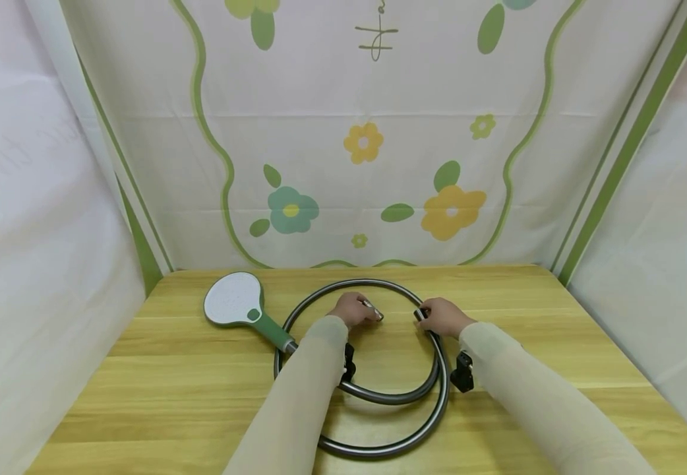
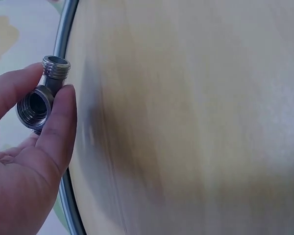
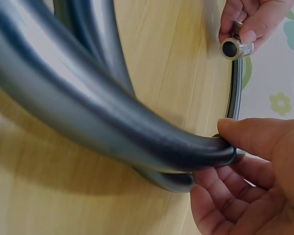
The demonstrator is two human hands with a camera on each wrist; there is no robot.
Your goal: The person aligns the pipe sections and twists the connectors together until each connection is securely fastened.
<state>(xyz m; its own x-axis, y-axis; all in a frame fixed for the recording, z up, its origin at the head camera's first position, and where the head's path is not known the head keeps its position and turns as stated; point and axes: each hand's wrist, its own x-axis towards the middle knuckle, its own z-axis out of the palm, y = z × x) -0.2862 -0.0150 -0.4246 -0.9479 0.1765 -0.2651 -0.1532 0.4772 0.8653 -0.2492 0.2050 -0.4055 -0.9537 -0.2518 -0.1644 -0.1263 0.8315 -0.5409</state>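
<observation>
The hose [image 1: 373, 452] loops well inside the worktop's [image 1: 153, 409] side edges. Reaching forward, well apart from each other, the left hand [image 1: 352, 311] pinches a metal fitting [image 2: 55, 69]; the right hand [image 1: 446, 318] grips the hose's end [image 1: 420, 315].

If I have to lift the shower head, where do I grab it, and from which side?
Probably mid-length on its green handle, from above, with fingers closing across it. The handle is narrow and straight, while the white face is broad, flat and turned up. The hose joins the handle's near end, so it may drag.
</observation>
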